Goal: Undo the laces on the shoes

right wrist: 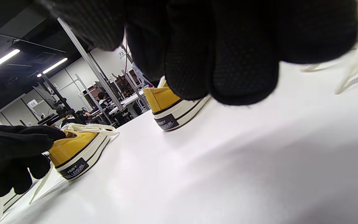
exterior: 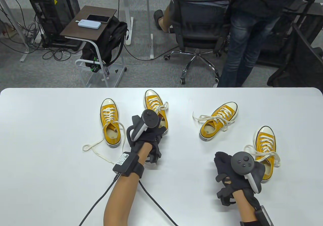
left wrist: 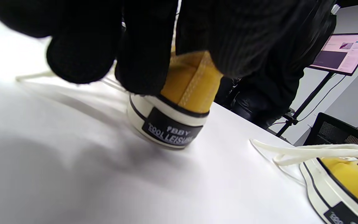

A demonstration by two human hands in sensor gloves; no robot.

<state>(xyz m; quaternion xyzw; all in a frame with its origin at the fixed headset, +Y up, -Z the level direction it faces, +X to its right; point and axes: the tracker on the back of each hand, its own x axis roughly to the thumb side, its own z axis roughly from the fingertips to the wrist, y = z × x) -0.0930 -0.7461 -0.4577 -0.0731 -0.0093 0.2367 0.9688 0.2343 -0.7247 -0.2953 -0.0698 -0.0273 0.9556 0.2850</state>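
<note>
Four yellow canvas shoes with cream laces lie on the white table (exterior: 50,160). My left hand (exterior: 160,131) grips the heel of the second shoe (exterior: 154,104), whose bow looks tied. In the left wrist view my fingers (left wrist: 141,62) wrap over that heel (left wrist: 191,90). My right hand (exterior: 223,161) sits with fingers curled just left of the heel of the near-right shoe (exterior: 265,141), whose bow is tied. In the right wrist view its fingers (right wrist: 244,71) hang over bare table and hold nothing I can see. The far-left shoe (exterior: 109,125) has loose laces trailing forward.
The third shoe (exterior: 218,121) lies angled between my hands, its lace ends spread to the left; it also shows in the left wrist view (left wrist: 346,177). Cables run from my left wrist to the near edge. An office chair (exterior: 199,21) and people stand beyond the far edge.
</note>
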